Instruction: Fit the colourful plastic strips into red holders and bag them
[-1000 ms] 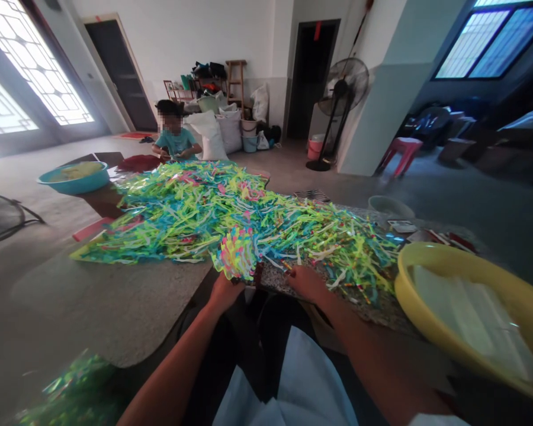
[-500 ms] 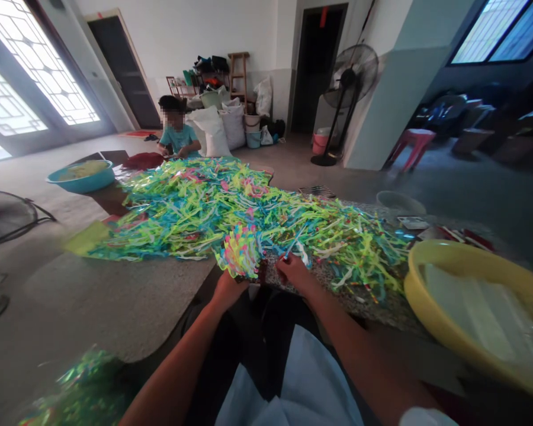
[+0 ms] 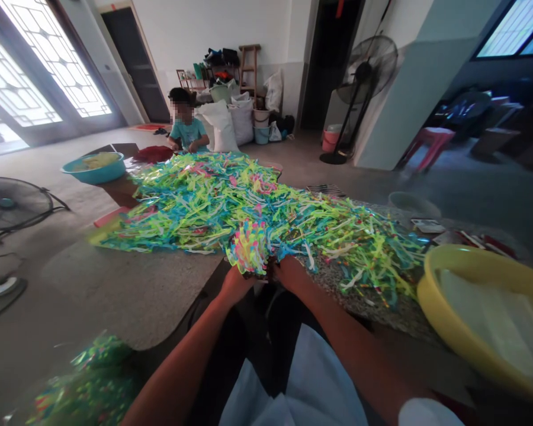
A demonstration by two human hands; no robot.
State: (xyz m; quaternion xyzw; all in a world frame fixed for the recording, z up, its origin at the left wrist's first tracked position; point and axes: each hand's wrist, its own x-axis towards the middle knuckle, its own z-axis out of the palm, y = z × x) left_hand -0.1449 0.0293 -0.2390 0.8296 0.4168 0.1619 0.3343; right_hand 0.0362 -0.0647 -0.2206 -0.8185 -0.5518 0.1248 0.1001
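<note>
My left hand [image 3: 237,285] is closed around the lower end of a bundle of colourful plastic strips [image 3: 250,247], whose yellow, pink and blue tips fan upward. Close against the bundle's right side is my right hand [image 3: 289,273], fingers pressed together. Whatever lies between those fingers is too small and hidden to make out. In front of both hands spreads a large loose pile of yellow-green, blue and white strips [image 3: 195,207], covering much of the grey stone table [image 3: 128,290].
A yellow basin [image 3: 433,278] stands at the right, holding pale sheets. Another person [image 3: 189,133] sits beyond the pile, near a blue basin [image 3: 93,173]. A bag of strips [image 3: 91,378] lies low at the left. Fans stand left [image 3: 13,204] and back right [image 3: 366,74].
My right hand has moved left, up against the bundle in my left hand. The whole view has shifted slightly, so the room appears farther right.
</note>
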